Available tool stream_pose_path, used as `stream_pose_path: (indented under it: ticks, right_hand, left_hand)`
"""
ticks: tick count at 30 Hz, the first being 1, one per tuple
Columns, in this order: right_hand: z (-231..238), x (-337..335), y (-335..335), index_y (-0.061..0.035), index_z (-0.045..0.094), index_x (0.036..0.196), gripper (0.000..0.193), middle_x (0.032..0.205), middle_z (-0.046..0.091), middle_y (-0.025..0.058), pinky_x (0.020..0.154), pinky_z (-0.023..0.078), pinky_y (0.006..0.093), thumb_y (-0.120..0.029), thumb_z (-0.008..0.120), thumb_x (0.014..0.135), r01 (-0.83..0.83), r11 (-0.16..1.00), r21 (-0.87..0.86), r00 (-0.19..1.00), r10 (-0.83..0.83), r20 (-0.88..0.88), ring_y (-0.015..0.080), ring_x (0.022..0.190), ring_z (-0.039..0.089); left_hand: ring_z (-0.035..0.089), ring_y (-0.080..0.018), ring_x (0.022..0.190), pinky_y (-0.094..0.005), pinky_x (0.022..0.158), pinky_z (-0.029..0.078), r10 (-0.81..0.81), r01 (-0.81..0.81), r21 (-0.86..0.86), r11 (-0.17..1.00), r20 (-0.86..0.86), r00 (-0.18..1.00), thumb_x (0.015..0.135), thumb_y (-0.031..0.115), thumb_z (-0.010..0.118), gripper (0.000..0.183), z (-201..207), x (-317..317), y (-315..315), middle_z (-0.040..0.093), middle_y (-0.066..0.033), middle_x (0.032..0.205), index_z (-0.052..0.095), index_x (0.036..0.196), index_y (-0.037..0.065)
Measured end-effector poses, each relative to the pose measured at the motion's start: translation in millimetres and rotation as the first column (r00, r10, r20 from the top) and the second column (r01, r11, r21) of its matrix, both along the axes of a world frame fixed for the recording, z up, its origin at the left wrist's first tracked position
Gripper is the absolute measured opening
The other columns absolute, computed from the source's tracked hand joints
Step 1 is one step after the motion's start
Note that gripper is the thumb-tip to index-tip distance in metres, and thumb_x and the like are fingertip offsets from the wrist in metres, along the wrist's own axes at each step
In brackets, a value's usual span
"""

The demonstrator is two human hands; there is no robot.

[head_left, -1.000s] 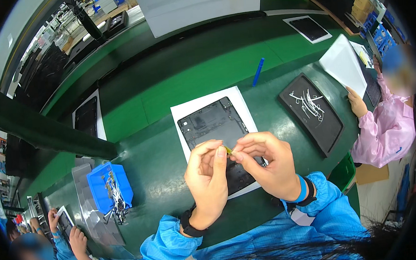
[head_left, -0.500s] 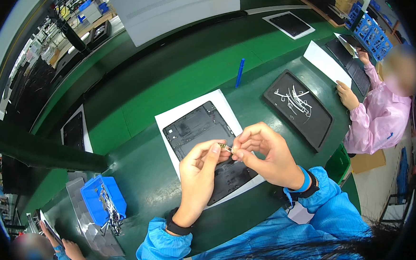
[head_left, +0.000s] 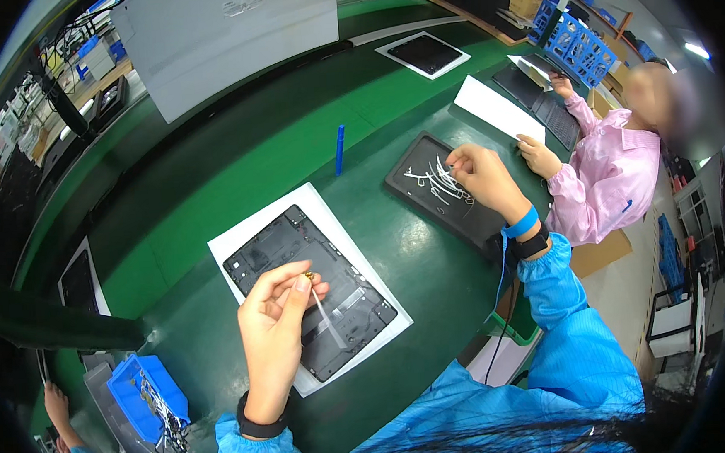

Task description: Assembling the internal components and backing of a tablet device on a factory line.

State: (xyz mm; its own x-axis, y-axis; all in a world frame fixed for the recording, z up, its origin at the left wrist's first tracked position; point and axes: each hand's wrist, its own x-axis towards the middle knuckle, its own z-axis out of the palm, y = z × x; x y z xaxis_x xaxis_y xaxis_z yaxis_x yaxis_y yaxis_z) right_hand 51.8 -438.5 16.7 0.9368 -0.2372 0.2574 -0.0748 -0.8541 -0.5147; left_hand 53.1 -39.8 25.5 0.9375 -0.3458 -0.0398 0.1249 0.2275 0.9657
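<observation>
My left hand [head_left: 271, 332] pinches a small gold-coloured connector piece [head_left: 308, 275] between thumb and fingers, and a pale, thin flat strip [head_left: 325, 316] hangs from it. Below lies a black tablet-like housing [head_left: 276, 242], inner side up, on white paper [head_left: 367, 274]. My right hand [head_left: 490, 184] hovers over the far end of a shallow black tray [head_left: 466, 224]. Its thumb and fingertips are pressed together; whatever is between them is too small to make out. Several thin white strips [head_left: 436, 180] lie in that tray, next to the fingertips.
A blue pen [head_left: 340, 151] stands upright beyond the paper. At left is a blue bin [head_left: 145, 398] of cables. A co-worker in pink [head_left: 612, 174] works at the right, near white paper [head_left: 497, 114]. A cord [head_left: 500, 301] runs down from my right wrist.
My hands were together over the housing. The right has moved away to the tray, while the left keeps the connector piece, its pale strip now hanging. The whole view has shifted.
</observation>
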Motion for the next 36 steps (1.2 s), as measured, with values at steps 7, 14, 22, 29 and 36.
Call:
stream_pose_path:
  ticks: [7, 14, 22, 29, 36]
  right_hand:
    - [15, -10, 17, 0.0018, 0.07, 0.1, 0.01, 0.079, 0.068, 0.0038, 0.064, 0.049, 0.0268, -0.007, 0.07, 0.095, 0.071, 0.997, 0.026, 0.989, -0.074, 0.125, 0.0087, 0.072, 0.062]
    - [59, -69, 189, -0.001, 0.07, 0.102, 0.014, 0.073, 0.064, 0.0073, 0.055, 0.048, 0.0307, -0.011, 0.076, 0.095, -0.427, 0.827, 0.365, 0.903, 0.414, 0.119, 0.0154, 0.059, 0.062]
    - [33, -53, 211, -0.0014, 0.067, 0.102, 0.011, 0.081, 0.065, 0.0104, 0.057, 0.051, 0.0348, -0.006, 0.073, 0.094, -0.463, 0.822, 0.332, 0.885, 0.409, 0.221, 0.0214, 0.063, 0.065]
    - [34, -54, 199, -0.0026, 0.065, 0.097, 0.009, 0.082, 0.065, 0.0115, 0.058, 0.052, 0.0356, -0.002, 0.071, 0.091, -0.451, 0.862, 0.232, 0.888, 0.407, 0.213, 0.025, 0.064, 0.066]
    - [36, -64, 196, -0.0041, 0.068, 0.1, 0.01, 0.082, 0.066, 0.0092, 0.057, 0.052, 0.0337, -0.008, 0.073, 0.093, -0.433, 0.831, 0.35, 0.901, 0.403, 0.158, 0.0204, 0.063, 0.067]
  left_hand:
    - [0.073, -0.0231, 0.103, -0.0344, 0.094, 0.06, 0.059, -0.058, -0.042, 0.997, 0.018, 0.998, 0.101, 0.003, 0.07, 0.016, 4, 0, 4, 0.071, -0.0155, 0.111, 0.065, 0.113, -0.006]
    - [0.072, -0.0263, 0.109, -0.039, 0.099, 0.06, 0.126, -0.12, -0.147, 0.982, 0.032, 0.991, 0.102, 0.006, 0.069, 0.016, -1, -15, -13, 0.069, -0.0162, 0.115, 0.062, 0.112, -0.004]
    - [0.07, -0.024, 0.117, -0.0361, 0.105, 0.056, 0.124, -0.116, -0.224, 0.968, 0.025, 0.992, 0.1, -0.001, 0.069, 0.017, -2, -32, -16, 0.071, -0.0155, 0.114, 0.063, 0.115, -0.005]
    - [0.072, -0.023, 0.107, -0.0375, 0.097, 0.06, 0.13, -0.121, -0.133, 0.984, 0.068, 0.989, 0.102, 0.007, 0.069, 0.016, -6, -29, -12, 0.071, -0.0157, 0.111, 0.062, 0.113, -0.003]
    - [0.072, -0.0241, 0.106, -0.0371, 0.096, 0.06, 0.146, -0.131, -0.171, 0.976, 0.078, 0.986, 0.102, 0.003, 0.068, 0.015, -7, -28, -17, 0.071, -0.0162, 0.111, 0.061, 0.113, -0.003]
